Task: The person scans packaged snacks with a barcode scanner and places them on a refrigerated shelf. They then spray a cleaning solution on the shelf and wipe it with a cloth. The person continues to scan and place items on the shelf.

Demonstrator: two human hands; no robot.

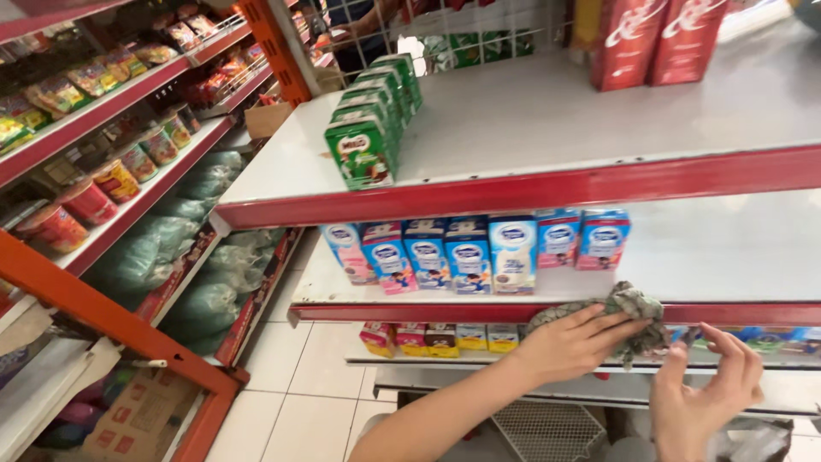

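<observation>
Holding a crumpled cloth [634,318] against the red front edge of the middle shelf [735,257], a person works with both bare hands at a shop display. The left hand [575,344] lies flat with its fingers together, pressed over the near side of the cloth. The right hand [711,389] sits just below and to the right, thumb and fingers pinched together on a loose corner of the same cloth.

Risks, as a judgement: the cloth sits at the very lip of the shelf, so a loosened grip could let it drop to the tiled floor [299,385]. A row of small blue and white drink cartons [469,253] stands near the left front edge of that shelf, close to the left hand; a wide sweep leftward could knock them over or push them off. Smaller boxes [441,339] on the lower shelf sit just under the left forearm and could be brushed.

The cloth looks soft, thin and well worn, mottled grey-green and white, bunched into a loose wad with folds and a hanging tail. It appears limp rather than stiff.

Above, green drink cartons [369,128] line the left edge of the top shelf, and two red cartons [654,38] stand at its back. The right part of the middle shelf shows bare white surface.
</observation>
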